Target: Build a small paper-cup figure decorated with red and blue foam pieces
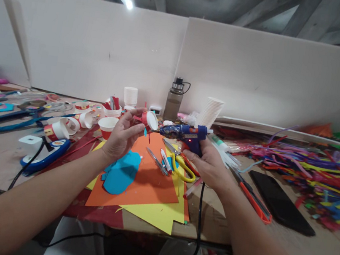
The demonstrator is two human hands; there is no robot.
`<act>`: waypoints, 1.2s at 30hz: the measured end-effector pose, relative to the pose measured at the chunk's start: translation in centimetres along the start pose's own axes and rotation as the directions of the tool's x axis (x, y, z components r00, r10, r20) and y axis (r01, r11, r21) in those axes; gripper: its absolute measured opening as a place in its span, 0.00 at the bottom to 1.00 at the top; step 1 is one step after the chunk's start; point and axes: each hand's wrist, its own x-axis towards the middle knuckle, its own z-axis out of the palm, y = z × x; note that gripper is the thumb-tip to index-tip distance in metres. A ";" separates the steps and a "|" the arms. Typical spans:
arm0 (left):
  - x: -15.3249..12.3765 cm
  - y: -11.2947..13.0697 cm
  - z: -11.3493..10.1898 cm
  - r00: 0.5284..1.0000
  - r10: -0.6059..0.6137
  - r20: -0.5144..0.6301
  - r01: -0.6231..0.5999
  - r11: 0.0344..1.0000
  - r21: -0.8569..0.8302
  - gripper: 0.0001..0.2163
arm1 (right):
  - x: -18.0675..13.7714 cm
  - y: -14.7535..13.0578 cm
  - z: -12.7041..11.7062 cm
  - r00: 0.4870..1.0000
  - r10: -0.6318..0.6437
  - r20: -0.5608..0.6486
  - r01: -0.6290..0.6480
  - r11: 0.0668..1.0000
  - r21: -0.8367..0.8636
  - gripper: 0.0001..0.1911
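My left hand [123, 136] is closed round a small paper cup [149, 120], white inside with red on the outside, held on its side above the table. My right hand [208, 162] grips a blue hot glue gun [185, 133] whose red light is on. The gun's nozzle points left and almost touches the cup's rim. The gun's black cord [199, 217] hangs down over the table's front edge. Below the hands lie orange paper [149, 180], yellow paper [157, 215] and a blue cut-out shape [121, 171].
Yellow-handled scissors [180, 163] and pens lie on the orange sheet. Decorated cups [61, 128] stand at left, a stack of white cups [210, 111] and a bottle [174, 98] at the back. A cutter [253, 197], a black phone [280, 201] and coloured strips [316, 175] lie at right.
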 end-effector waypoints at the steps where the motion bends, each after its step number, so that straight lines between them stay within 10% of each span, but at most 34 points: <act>1: 0.0 0.0 0.0 1.000 0.002 0.004 -0.002 1.000 -0.004 0.18 | 0.0 0.0 0.0 1.000 -0.002 0.004 0.002 1.000 -0.004 0.27; 36: 0.2 -0.2 -0.3 0.999 0.006 0.035 -0.003 0.995 -0.098 0.18 | 0.0 -0.3 0.0 0.999 -0.037 0.029 0.036 0.998 0.054 0.26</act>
